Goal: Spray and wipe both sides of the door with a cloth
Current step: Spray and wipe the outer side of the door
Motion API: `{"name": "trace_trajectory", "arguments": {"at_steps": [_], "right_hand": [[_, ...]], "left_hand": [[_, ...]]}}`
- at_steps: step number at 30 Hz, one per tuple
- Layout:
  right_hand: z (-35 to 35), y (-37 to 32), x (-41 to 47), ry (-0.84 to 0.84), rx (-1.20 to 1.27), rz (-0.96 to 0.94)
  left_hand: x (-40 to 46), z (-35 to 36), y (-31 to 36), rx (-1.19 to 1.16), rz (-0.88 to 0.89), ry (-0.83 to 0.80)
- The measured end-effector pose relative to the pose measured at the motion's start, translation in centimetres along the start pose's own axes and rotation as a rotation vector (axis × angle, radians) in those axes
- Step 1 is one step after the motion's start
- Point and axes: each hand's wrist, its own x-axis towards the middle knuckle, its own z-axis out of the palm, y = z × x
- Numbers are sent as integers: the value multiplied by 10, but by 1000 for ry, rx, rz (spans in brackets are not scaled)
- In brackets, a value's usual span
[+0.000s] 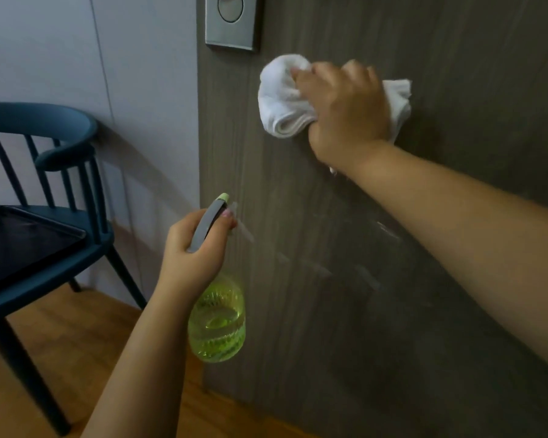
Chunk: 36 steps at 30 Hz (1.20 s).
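Door (424, 279) edge, cloth (282, 99) near (chair (45, 191) left)

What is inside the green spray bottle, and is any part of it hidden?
The spray bottle holds clear liquid, filling the lower part. The left hand grips its neck and covers it, so the bottle's top cannot be seen.

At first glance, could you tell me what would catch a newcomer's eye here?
The white cloth, bunched under the right hand against the grey-brown door, stands out first. Lower left of it, the left hand grips a green spray bottle near the door's edge.
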Motion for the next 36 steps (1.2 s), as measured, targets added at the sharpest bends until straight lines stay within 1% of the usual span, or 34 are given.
{"name": "trace_trajectory", "arguments": {"at_steps": [1,2,4,7,9,13,18,21,22,24,26,29,33,36], "right_hand": [[1,-2,4,-7,-15,35],[6,-7,3,24,-54,34],[24,-20,-13,106,-123,-65],[50,-38,-52,112,-36,-236],[57,-44,-75,65,29,-279],[60,-49,-109,-24,75,-355],[55,-46,-144,-196,97,-361],[45,-46,-141,-258,161,-303],[41,-47,-136,-251,203,-248],[29,-48,-122,-223,287,-78],[19,-45,-108,-181,318,83],[13,-39,-92,-161,337,218],[10,-38,-78,-173,369,299],[7,-46,-63,-139,367,233]], "left_hand": [[1,1,0,-1,3,3],[2,1,0,-3,0,8],[3,3,-2,-13,-23,30],[4,4,-5,14,-23,26],[3,3,-8,24,-21,13],[3,2,-17,56,-15,-18],[5,-3,-29,77,-25,-42],[7,-10,-38,89,-28,-78],[7,-12,-41,90,-36,-96],[8,-15,-47,91,-61,-125],[9,-18,-51,101,-77,-145],[12,-20,-56,132,-84,-169],[16,-20,-65,152,-93,-185],[20,-20,-71,149,-81,-176]]}}
